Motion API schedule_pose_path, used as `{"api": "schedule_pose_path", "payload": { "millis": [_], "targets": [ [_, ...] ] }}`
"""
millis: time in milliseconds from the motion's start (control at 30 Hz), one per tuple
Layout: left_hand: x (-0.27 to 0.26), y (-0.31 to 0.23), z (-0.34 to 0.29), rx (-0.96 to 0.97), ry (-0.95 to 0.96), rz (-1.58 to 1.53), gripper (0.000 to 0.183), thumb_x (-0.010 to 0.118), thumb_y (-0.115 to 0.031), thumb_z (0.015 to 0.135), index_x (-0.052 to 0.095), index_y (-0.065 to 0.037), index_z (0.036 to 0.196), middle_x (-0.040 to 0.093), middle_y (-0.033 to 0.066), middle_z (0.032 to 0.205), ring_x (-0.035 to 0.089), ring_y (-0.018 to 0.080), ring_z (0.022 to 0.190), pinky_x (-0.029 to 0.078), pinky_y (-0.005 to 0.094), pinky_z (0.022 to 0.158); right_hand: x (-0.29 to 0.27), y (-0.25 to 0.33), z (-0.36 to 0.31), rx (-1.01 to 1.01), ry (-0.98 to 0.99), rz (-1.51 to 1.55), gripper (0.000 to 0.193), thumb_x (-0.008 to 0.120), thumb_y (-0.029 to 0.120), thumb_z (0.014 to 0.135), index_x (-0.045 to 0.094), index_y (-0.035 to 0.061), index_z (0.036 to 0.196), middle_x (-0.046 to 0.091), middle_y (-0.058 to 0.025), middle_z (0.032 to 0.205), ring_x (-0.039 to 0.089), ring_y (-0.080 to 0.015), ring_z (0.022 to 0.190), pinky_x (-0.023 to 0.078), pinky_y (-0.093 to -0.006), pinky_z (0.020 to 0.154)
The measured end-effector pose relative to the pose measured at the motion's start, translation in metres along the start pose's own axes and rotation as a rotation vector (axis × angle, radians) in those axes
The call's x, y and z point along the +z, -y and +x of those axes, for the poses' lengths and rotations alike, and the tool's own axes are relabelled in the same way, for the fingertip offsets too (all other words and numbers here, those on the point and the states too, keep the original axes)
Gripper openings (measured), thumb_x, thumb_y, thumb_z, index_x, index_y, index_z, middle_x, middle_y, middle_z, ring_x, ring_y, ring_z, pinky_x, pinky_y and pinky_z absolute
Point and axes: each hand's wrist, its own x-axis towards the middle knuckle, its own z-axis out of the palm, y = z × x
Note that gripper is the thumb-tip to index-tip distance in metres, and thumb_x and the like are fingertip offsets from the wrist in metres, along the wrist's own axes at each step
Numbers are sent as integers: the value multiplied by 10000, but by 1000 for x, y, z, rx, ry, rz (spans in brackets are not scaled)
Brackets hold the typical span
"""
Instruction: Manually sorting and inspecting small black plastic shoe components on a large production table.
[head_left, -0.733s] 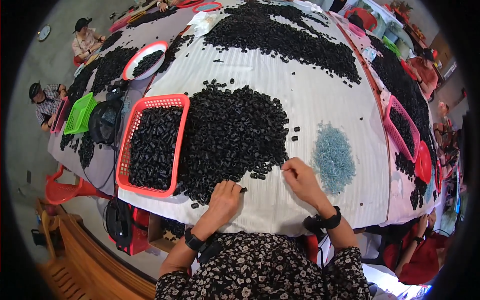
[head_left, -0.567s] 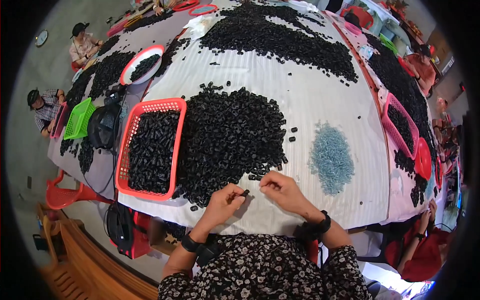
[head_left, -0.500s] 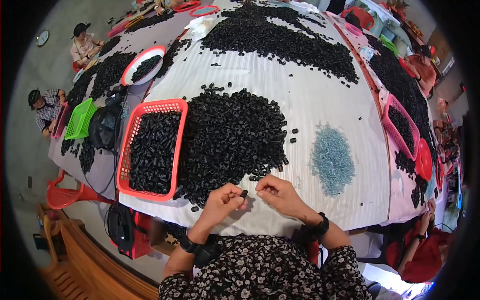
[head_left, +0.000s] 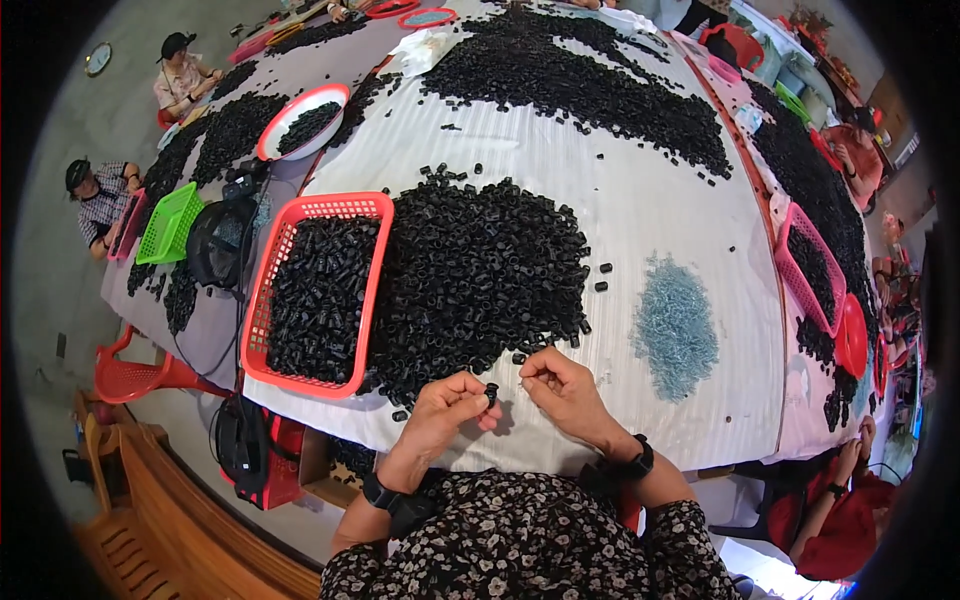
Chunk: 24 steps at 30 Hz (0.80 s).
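Pinching its sides, the left hand (head_left: 440, 412) holds a light-looking black cylinder (head_left: 491, 394); right hand (head_left: 568, 397), at three o'clock, is pinched, contents unclear.

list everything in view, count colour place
black piece: 1, black, lower centre
black pile: 1, black, centre
far pile: 1, black, top centre
red basket: 1, red, centre-left
blue pile: 1, pale blue, right
green basket: 1, green, far left
pink baskets: at least 2, pink, both sides
bowl: 1, white and red, upper left
bench: 1, brown, bottom left
table cover: 1, white, underneath
co-workers: several, varied, both sides
left hand: 1, bare, holding black piece
right hand: 1, bare, alongside
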Motion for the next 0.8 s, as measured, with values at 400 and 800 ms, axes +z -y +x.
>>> {"api": "schedule_pose_path", "payload": {
  "millis": [400,800],
  "targets": [
    [-11,-23,-17,239,-169,-224,120,577,-78,867,563,-27,975,600,98,778,558,163,651,463,295,619,9,-49,-5,-6,-17,-136,59,588,45,834,555,18,874,513,-4,719,421,-52,586,364,-216,515],
    [-64,-71,-31,546,-721,418,307,571,-60,885,517,24,1176,621,76,739,550,96,577,468,212,558,7,-44,0,-30,-2,-159,62,594,49,837,558,19,877,519,-8,724,425,-60,584,366,-219,514]
  ]
}}
